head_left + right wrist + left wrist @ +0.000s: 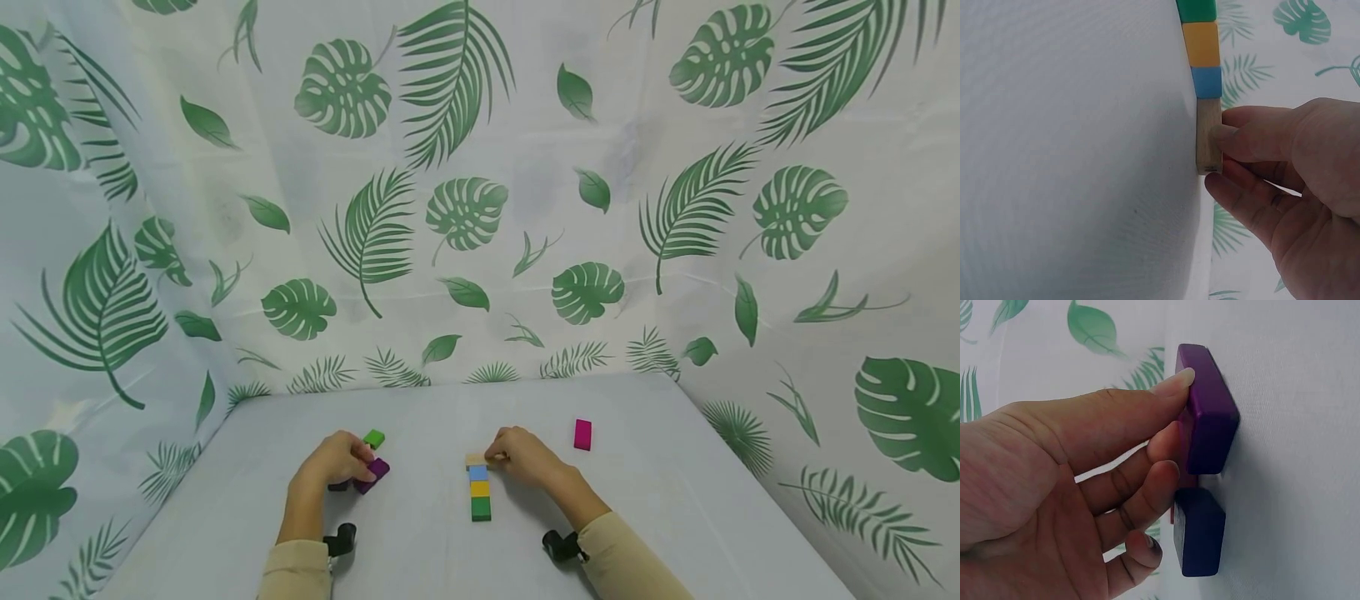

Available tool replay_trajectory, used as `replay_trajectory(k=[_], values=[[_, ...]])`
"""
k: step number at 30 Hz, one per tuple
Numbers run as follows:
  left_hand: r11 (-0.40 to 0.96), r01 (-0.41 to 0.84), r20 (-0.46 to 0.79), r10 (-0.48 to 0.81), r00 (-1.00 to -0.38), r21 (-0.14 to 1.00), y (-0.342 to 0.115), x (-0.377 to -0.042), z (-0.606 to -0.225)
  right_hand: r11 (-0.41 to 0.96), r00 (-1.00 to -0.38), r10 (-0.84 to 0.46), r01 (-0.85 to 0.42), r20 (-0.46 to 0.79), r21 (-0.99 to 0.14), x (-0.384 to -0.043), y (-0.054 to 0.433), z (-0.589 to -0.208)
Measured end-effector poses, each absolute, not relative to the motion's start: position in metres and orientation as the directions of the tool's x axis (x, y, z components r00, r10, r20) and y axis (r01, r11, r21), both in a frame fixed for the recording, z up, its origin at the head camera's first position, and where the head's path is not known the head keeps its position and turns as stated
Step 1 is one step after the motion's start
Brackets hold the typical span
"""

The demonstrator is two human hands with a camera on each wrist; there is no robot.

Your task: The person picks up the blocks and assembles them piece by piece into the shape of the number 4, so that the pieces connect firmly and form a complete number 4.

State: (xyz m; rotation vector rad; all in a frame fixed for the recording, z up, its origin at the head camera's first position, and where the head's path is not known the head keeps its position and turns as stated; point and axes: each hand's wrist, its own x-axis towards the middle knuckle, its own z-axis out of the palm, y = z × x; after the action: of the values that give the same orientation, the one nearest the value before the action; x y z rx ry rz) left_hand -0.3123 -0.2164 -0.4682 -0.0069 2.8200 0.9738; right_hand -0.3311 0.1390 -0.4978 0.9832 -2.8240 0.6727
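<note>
On a white-covered table (420, 542), the right hand (528, 458) holds a plain wooden rectangular block (475, 459) at the far end of a short row. Its thumb lies on the block, fingers gathered close in a narrow pinch. Nearer, in order, come a light-blue block (478, 473), a yellow block (480, 489) and a dark-green block (481, 510); the wooden one appears to touch the blue.

The left hand (336, 461), off to the left, pinches a glossy purple rectangular block (381, 468), thumb on its face, the lower fingers loosely bent. The step in hand looks like squaring the wooden block to the row; the next move seems to call for a gentle release that leaves the blue block undisturbed.

A navy-blue block (1200, 534) sits just beside the purple one and could get knocked. A bright-green block (374, 438) lies just beyond the left hand, and a magenta rectangular block (582, 434) lies far right, well apart from the row.
</note>
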Motion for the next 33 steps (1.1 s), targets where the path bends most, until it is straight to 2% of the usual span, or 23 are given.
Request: replay_trajectory(k=[14,33], values=[[0.8,0.044,-0.106,0.134,-0.985,0.598,-0.202,-0.316,-0.472,0.694,-0.786,-0.58,-0.614,0.213,-0.376,-0.328,0.139,-0.496],[0.808,0.104,-0.071,0.177,-0.982,0.58,-0.189,-0.319,-0.474,0.698,-0.791,-0.576,-0.608,0.206,-0.379,-0.328,0.139,-0.494]])
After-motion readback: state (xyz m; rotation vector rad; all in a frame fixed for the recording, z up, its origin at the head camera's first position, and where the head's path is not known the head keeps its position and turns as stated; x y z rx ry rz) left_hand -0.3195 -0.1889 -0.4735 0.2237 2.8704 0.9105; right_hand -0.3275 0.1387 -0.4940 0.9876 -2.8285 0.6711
